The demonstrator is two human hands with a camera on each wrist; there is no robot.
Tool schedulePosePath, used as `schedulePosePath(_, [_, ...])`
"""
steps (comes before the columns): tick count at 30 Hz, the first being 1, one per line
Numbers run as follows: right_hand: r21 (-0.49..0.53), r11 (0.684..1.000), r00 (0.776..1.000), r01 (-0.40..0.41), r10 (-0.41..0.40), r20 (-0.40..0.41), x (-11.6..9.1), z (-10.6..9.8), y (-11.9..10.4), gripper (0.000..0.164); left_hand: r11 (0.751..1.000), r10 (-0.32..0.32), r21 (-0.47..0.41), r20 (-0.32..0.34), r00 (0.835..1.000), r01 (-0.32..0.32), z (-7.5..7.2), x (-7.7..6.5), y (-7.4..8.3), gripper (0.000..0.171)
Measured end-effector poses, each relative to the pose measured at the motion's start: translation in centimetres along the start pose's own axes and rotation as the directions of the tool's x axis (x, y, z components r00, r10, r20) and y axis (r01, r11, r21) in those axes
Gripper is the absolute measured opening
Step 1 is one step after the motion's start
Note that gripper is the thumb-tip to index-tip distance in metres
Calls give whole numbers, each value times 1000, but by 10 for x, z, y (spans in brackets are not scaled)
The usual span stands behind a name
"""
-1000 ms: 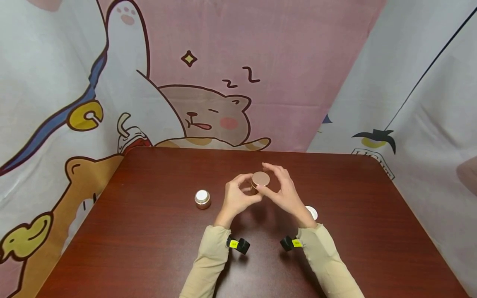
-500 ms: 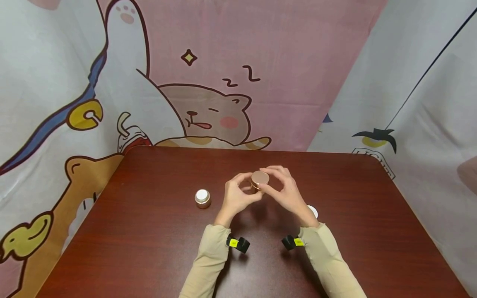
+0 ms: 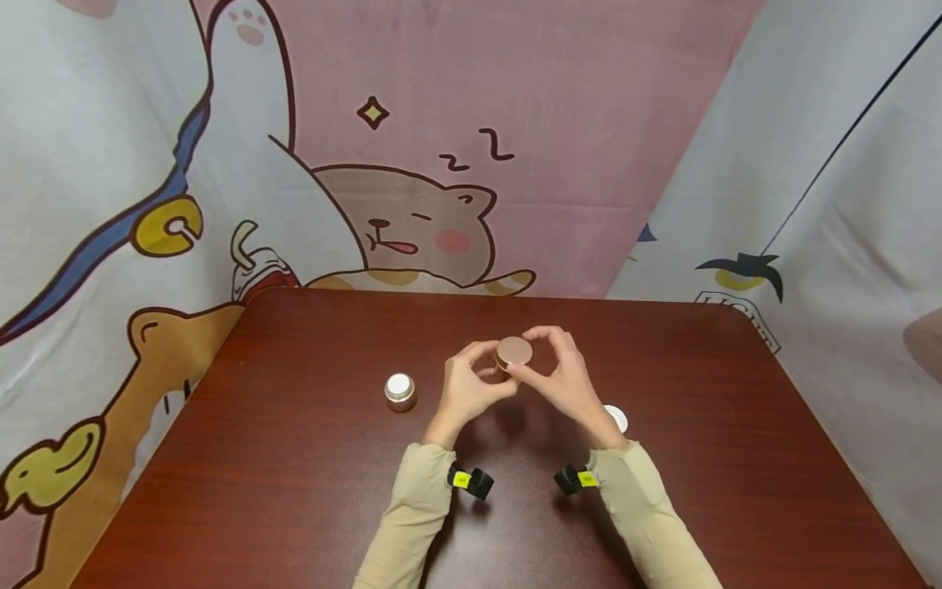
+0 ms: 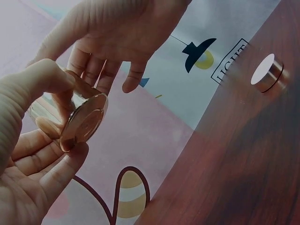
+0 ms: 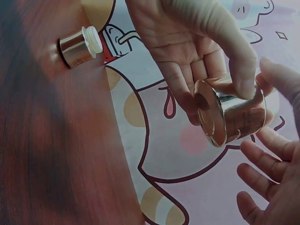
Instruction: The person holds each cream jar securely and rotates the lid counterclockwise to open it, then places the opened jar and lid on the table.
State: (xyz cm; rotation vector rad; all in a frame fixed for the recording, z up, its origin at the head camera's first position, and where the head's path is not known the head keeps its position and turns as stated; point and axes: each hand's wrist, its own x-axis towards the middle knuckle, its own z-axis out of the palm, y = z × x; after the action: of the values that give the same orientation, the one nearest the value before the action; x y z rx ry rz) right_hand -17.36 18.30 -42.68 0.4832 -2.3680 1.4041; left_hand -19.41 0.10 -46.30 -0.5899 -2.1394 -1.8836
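Both hands meet over the middle of the table around a shiny gold cosmetic jar [image 3: 514, 352], held up with its flat pinkish-gold lid on top. My left hand [image 3: 467, 391] grips the jar's body between thumb and fingers; in the left wrist view the jar's glossy round base [image 4: 84, 123] shows. My right hand [image 3: 565, 383] is at the lid, its thumb right at the near edge and its index finger standing off the far side. In the right wrist view, that hand's fingers [image 5: 262, 173] are spread beside the jar [image 5: 241, 117], which the left thumb presses.
A smaller gold jar [image 3: 401, 394] with a white top stands left of the hands on the brown table [image 3: 294, 491]. A short gold cylinder with a white face [image 4: 267, 72] sits to the right, partly behind the right wrist. A printed cloth [image 3: 559, 164] hangs behind the table.
The right fingers closed onto the lid half a second ago, and now the index finger has lifted away again. The left hand and the jar have hardly moved.
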Motion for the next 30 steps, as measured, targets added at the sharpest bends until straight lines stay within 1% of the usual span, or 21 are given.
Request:
schedulePosePath(3, [7,1000,1000,11,-10,-12,1,1,0,41,1000,26,2,-1,1000,-26,0,0,-4,44])
schedulePosePath(6, [9,1000,1000,25,-25,-1,1,0,-1,39,1000,-5,9,-2,1000,5,0,0,-2,44])
schedulePosePath(7, [11,1000,1000,29,-29,10,1,-1,-1,39,999,-36,10,0,999,36,-1,-1,14,43])
schedulePosePath(11, [32,994,994,101,-102,46,0,-1,4,39,996,-83,25,-8,997,83,-2,-1,17,44])
schedulePosePath(13, [47,991,990,128,-131,54,-1,1,10,44,995,-93,30,-8,996,94,-2,-1,17,44])
schedulePosePath(14, [60,986,987,153,-156,45,-2,4,19,46,995,-100,28,-6,995,100,-2,-1,17,45])
schedulePosePath(15, [62,985,986,159,-162,42,-2,5,22,51,994,-102,26,-5,995,102,-2,-1,17,45])
schedulePosePath(16, [65,986,986,156,-159,39,-2,5,23,54,995,-100,25,-3,995,100,-2,-1,17,45])
schedulePosePath(18, [67,989,990,133,-135,32,-2,6,23,56,996,-92,20,-2,996,92,-2,-1,16,45])
schedulePosePath(20, [61,994,995,91,-93,24,-2,5,20,53,997,-78,16,-3,997,78,-2,-2,16,45])
schedulePosePath(21, [51,997,998,54,-56,30,-1,3,11,51,997,-74,12,-3,997,74,-2,-2,16,45])
schedulePosePath(22, [46,998,999,31,-32,30,-1,2,8,49,997,-70,10,-3,998,70,-2,-2,16,45])
schedulePosePath(24, [26,1000,999,1,-2,32,-1,1,3,47,998,-70,6,-2,998,70,-2,-2,16,46])
schedulePosePath(26, [7,1000,999,-9,9,36,0,1,1,48,997,-74,5,0,997,74,-2,-2,16,46])
schedulePosePath(30, [-8,1000,999,6,-6,32,0,2,1,44,997,-79,12,5,997,78,-2,-2,16,47])
